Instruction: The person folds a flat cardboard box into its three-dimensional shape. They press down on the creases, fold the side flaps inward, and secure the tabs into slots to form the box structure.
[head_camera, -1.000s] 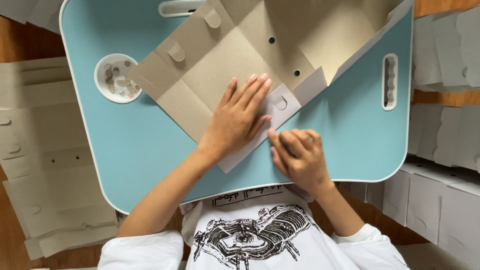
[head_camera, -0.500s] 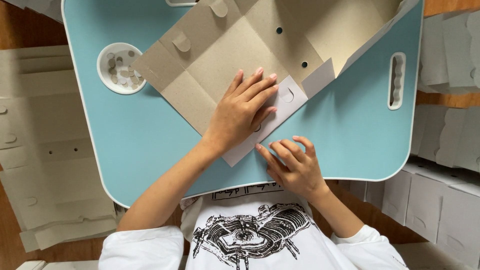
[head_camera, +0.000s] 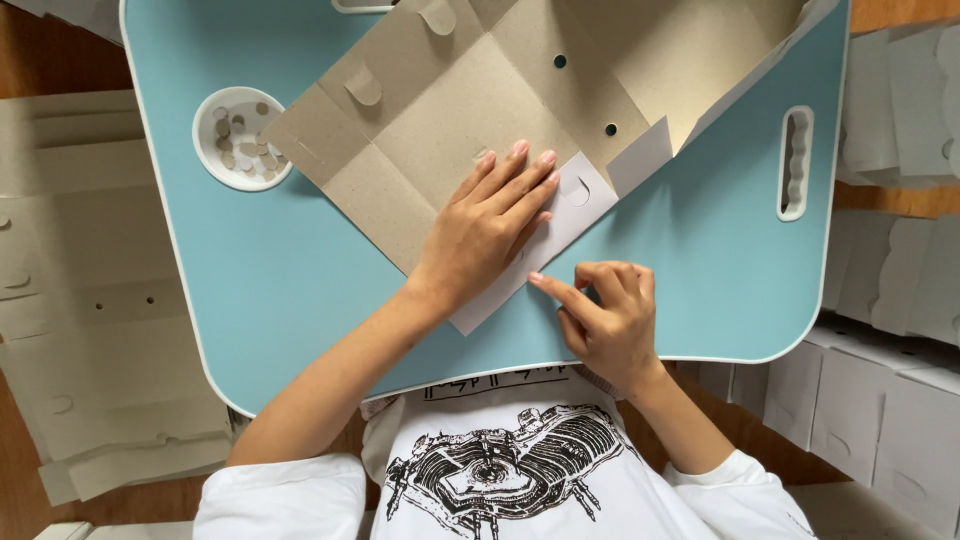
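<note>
your left hand (head_camera: 487, 228) is spread flat on the cardboard box blank (head_camera: 470, 110), pinning the white flap (head_camera: 560, 215) folded over its near corner, and that blank lies open across the far half of the blue tabletop (head_camera: 280, 280). your right hand (head_camera: 605, 315) sits just near-side of the flap, loosely curled with the index fingertip touching its edge. i'd say keep the palm planted and run that fingertip along the fold so the crease lands straight.

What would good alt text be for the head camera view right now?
A person's left hand presses flat on a folded flap of an unfolded cardboard box blank on a light blue table, while the right hand runs its index finger along the flap's edge. A white cup recess holds small cardboard discs.
</note>
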